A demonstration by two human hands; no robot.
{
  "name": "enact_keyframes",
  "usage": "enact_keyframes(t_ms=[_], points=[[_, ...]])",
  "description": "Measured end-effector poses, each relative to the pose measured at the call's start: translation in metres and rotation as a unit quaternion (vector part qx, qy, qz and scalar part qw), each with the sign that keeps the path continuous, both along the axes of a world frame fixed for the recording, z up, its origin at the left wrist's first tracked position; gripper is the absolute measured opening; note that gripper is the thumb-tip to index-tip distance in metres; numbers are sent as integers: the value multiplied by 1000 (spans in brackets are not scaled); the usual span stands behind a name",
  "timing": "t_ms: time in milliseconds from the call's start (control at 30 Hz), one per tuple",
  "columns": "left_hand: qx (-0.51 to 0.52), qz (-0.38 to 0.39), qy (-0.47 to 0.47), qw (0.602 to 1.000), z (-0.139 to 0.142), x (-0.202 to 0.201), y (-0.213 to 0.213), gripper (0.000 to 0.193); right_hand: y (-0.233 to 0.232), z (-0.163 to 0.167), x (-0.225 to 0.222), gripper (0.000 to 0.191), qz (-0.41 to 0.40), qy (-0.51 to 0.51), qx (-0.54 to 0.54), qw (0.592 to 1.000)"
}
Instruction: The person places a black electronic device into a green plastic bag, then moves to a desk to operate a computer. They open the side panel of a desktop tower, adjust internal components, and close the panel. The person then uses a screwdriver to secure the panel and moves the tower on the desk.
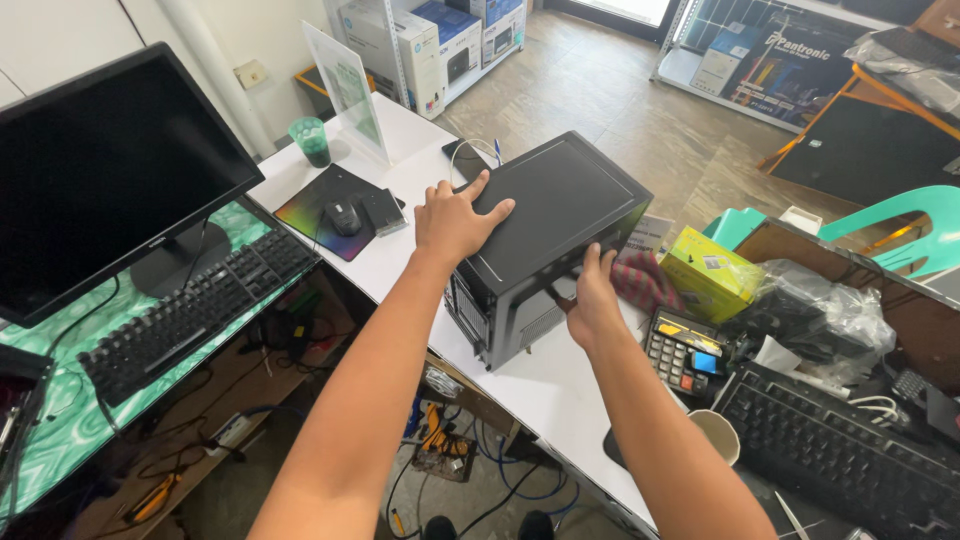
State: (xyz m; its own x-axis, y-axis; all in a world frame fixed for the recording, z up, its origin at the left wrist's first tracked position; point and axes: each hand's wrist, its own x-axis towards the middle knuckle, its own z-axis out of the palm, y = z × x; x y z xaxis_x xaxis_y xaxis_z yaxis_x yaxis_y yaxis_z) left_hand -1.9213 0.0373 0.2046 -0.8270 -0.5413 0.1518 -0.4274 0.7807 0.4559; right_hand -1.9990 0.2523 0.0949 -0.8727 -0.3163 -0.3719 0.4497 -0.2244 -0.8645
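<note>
A black desktop computer case (560, 215) lies on its side on a white table (545, 385), its rear end toward me. My left hand (455, 218) rests flat on the near left corner of the upper side panel, fingers spread. My right hand (592, 300) grips the case's right face near its lower edge, fingers curled against it.
A black monitor (100, 170) and keyboard (190, 310) stand at left. A mouse (345, 215) lies on a dark pad, with a green cup (313, 140) and clear sign stand (345, 90) behind. At right are a calculator (685, 350), yellow box (710, 272), second keyboard (830, 450) and paper cup (718, 432). Cables lie below.
</note>
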Motion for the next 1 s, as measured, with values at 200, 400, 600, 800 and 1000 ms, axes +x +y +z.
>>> enact_keyframes(t_ms=[200, 400, 600, 800, 1000], points=[[7, 65, -33, 997, -4, 10, 5, 74, -32, 46, -14, 54, 53, 42, 68, 995], [12, 116, -41, 992, 0, 19, 12, 81, -60, 18, -62, 49, 121, 96, 20, 988], [3, 153, -8, 988, -2, 16, 19, 84, -32, -7, -30, 37, 55, 175, 149, 972], [17, 185, 63, 981, -4, 14, 18, 95, -18, -17, 31, 41, 222, 134, 158, 953], [-16, 248, 52, 967, 9, 29, 28, 108, -36, 7, 41, 43, 247, 114, 178, 946]])
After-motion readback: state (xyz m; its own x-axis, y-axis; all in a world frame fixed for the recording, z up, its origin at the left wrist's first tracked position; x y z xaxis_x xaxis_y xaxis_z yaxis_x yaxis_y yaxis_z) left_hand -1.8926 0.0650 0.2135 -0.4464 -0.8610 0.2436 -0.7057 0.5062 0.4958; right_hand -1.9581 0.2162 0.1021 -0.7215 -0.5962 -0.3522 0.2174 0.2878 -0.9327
